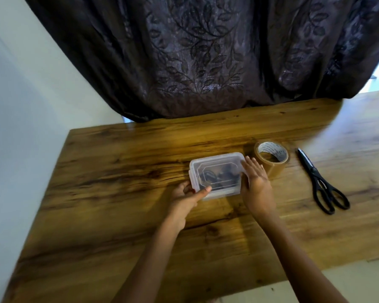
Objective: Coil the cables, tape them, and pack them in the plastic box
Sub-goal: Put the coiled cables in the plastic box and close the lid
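1. Translucent plastic box (214,155) sits mid-table (118,193) with its lid (228,161) on. Dark cables (214,176) show inside, but you can't tell through the lid whether they're taped.
2. Your left hand (184,199) pinches the near-left corner, thumb on the lid, fingers at the side wall.
3. Your right hand (256,182) lies flat, fingers straight, against the right edge.
4. Step: closing the box, likely the last one.
5. Next: press every lid corner until it seats, and check the far edge. Tape roll (271,164) and scissors (322,184) lie to the right, not in hand.
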Available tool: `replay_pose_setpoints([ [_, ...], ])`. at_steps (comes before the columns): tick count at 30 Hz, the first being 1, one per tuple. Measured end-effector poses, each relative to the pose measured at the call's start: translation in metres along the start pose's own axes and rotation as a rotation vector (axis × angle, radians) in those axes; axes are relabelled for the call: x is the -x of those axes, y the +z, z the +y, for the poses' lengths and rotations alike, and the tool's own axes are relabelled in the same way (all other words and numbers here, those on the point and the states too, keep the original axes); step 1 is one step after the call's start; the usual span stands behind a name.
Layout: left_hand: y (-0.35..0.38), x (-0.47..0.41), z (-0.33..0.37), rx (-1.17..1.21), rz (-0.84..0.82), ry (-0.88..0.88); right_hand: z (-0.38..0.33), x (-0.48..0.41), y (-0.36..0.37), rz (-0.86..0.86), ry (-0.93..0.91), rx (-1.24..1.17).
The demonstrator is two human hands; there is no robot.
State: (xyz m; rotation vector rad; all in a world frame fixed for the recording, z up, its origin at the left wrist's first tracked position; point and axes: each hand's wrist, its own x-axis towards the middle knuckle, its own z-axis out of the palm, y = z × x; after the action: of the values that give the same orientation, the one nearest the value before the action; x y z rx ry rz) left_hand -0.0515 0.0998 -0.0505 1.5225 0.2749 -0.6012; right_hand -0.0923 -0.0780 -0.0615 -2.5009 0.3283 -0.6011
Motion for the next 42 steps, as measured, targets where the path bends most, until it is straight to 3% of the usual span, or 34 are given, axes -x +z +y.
replay_pose_setpoints([
  [4, -0.001, -0.005, -0.004, 0.062, 0.026, -0.002, -0.002, 0.005, 0.01, -0.092, -0.202, 0.1],
  [13, 0.002, 0.002, -0.011, 0.151, 0.08, 0.165, -0.004, 0.007, 0.01, -0.077, -0.231, 0.146],
  [19, 0.008, 0.006, -0.012, 0.129, 0.028, 0.276, 0.0, 0.007, 0.011, -0.093, -0.237, 0.155],
  [26, 0.015, 0.01, -0.013, -0.024, 0.039, 0.371, 0.002, 0.011, 0.017, -0.044, -0.207, 0.253],
  [30, 0.015, 0.009, -0.015, -0.119, 0.075, 0.392, 0.004, 0.014, 0.02, -0.043, -0.102, 0.196],
  [42, 0.018, 0.005, -0.013, -0.395, 0.139, 0.413, 0.005, 0.012, 0.018, -0.072, -0.082, 0.156],
])
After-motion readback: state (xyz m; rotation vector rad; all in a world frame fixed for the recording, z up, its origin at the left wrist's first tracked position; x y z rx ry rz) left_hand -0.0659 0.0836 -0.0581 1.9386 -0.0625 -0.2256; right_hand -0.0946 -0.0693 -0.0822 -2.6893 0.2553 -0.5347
